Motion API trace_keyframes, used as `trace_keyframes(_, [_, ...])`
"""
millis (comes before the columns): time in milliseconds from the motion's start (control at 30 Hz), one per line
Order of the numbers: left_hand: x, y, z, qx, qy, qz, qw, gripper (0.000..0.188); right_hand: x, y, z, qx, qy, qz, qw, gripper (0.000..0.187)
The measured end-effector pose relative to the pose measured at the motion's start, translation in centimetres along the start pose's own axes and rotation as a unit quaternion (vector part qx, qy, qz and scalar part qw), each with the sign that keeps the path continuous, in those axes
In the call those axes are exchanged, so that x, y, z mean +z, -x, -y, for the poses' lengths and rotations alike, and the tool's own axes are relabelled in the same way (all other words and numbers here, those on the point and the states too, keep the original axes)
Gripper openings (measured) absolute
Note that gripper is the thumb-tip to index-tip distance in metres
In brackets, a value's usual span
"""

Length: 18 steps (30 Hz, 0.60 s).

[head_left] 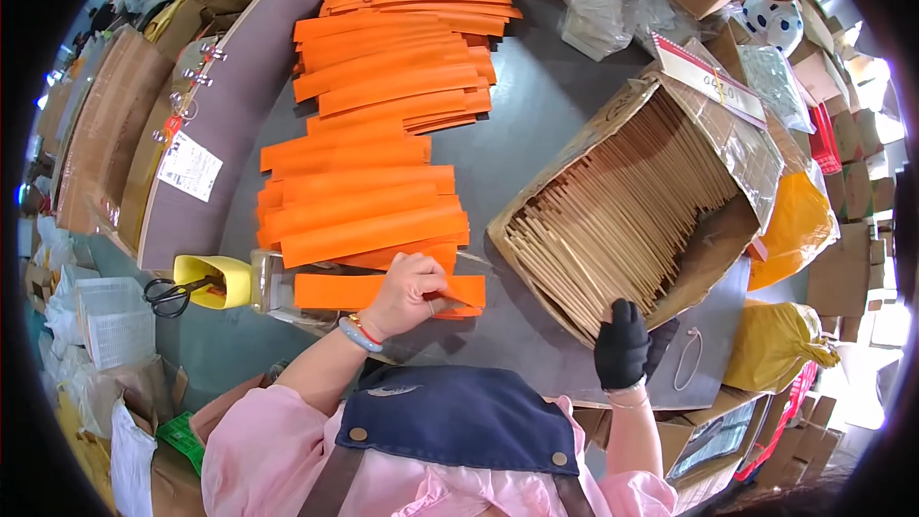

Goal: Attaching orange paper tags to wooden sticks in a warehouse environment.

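My bare left hand (407, 295), with a bangle at its wrist, is closed in a pinch at the right part of an orange strip (330, 292). A raised edge of the strip shows beneath the fingers. Just beyond lie several more orange strips (369, 215), overlapping in a loose stack. In a black fingerless glove, my right hand (622, 347) is at the near rim of an open cardboard box (546, 302), its fingers curled by the stick ends. Thin wooden sticks (613, 211) fill most of this box. What the right fingertips pinch, if anything, is hidden.
More orange strips (402, 48) lie farther back on the grey table (536, 115). Black-handled scissors (172, 295) stick out of a yellow holder (225, 282) at the left edge. Clear plastic bags (598, 5) sit at the back. Another person (773, 14) is at the far right.
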State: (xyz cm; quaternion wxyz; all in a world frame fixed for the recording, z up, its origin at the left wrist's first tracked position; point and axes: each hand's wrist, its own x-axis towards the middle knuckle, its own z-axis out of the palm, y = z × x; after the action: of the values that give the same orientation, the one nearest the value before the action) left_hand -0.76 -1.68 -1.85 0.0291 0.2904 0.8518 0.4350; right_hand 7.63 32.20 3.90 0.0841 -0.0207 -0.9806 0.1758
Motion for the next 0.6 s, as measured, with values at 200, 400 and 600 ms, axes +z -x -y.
trace_keyframes(200, [0.2, 0.2, 0.6, 0.018, 0.032, -0.007, 0.999, 0.018, -3.1, -0.5, 2.2, -0.105, -0.042, 0.088, 0.99, 0.023])
trace_keyframes(400, [0.4, 0.1, 0.6, 0.032, 0.028, -0.009, 0.999, 0.02, -3.4, -0.3, 3.1, -0.105, -0.045, 0.125, 0.986, 0.031])
trace_keyframes(600, [-0.9, -1.5, -3.7, 0.062, -0.049, -0.005, 0.997, 0.021, -2.0, -1.5, 5.4, -0.143, 0.034, 0.077, 0.986, 0.029])
